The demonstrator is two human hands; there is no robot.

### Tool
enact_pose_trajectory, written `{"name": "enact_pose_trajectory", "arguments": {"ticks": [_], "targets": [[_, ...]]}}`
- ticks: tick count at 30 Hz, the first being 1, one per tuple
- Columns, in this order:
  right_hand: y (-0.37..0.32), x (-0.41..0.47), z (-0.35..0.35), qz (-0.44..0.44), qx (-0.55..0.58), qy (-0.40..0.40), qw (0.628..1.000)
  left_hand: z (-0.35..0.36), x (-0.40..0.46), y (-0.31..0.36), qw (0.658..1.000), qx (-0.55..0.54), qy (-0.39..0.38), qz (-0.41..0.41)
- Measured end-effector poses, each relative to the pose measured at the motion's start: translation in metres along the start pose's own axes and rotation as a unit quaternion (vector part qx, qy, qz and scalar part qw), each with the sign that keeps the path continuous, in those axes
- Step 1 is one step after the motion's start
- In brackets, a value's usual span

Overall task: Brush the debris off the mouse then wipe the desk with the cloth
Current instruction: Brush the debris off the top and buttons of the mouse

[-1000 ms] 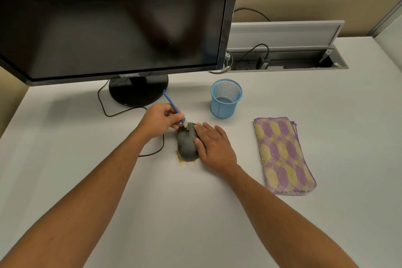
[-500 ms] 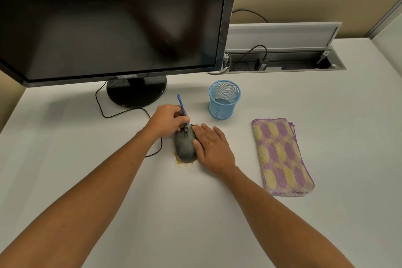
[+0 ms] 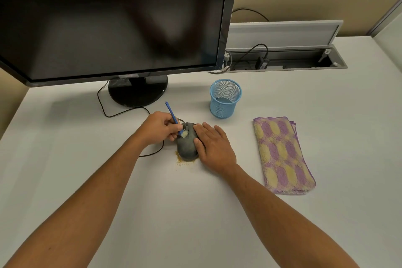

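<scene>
Fingers of the left hand (image 3: 157, 127) are pinching the blue brush (image 3: 174, 118) partway down its thin handle, pale bristles touching the left top of the mouse (image 3: 186, 143). Right hand (image 3: 212, 144) is lying flat along the mouse's right side, fingers straight and close together, thumb pressing the shell, steadying it. The mouse is sitting mid-counter, in front of the monitor stand (image 3: 138, 91), its cable (image 3: 121, 113) looping off left. Yellowish debris (image 3: 182, 160) is collecting on the counter (image 3: 326, 115) at the mouse's near edge.

Handling guess: the mouse is looking light, hard and smooth, so likely sliding under sideways strokes unless pinned; best held by its flanks, leaving the top free. The brush seems featherlight and a bit flexy; a grip low on the handle should give more control. The folded cloth (image 3: 282, 154), purple and yellow, is lying untouched well right of the mouse, looking soft and floppy, so better bunched in a whole palm. A blue mesh cup (image 3: 225, 99) is standing behind.
</scene>
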State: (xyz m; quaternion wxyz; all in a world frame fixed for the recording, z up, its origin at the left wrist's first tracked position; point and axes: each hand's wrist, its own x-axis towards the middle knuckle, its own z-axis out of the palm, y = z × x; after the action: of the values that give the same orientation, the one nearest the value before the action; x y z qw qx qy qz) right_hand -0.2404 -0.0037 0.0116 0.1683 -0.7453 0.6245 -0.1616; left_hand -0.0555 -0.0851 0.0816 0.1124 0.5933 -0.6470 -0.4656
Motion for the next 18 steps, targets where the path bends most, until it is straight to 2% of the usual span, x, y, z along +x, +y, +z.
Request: {"name": "enact_pose_trajectory", "arguments": {"ticks": [10,12,14,16,18], "targets": [[0.000,-0.001,0.002,-0.002,-0.005,0.019,1.000,0.009,-0.016,0.008,0.989,-0.012,-0.148,0.015],[0.000,-0.001,0.001,-0.003,-0.003,0.021,1.000,0.008,-0.015,0.011,0.992,-0.037,-0.117,0.023],[-0.001,-0.001,0.001,-0.003,-0.002,0.018,1.000,0.005,-0.012,0.012,0.998,-0.045,-0.039,0.026],[0.000,0.000,0.001,-0.003,-0.003,0.019,1.000,0.004,-0.007,0.014,0.998,-0.029,0.043,0.029],[0.000,0.000,0.003,-0.001,-0.002,0.026,1.000,0.005,-0.004,0.015,0.995,0.006,0.089,0.043]]}}
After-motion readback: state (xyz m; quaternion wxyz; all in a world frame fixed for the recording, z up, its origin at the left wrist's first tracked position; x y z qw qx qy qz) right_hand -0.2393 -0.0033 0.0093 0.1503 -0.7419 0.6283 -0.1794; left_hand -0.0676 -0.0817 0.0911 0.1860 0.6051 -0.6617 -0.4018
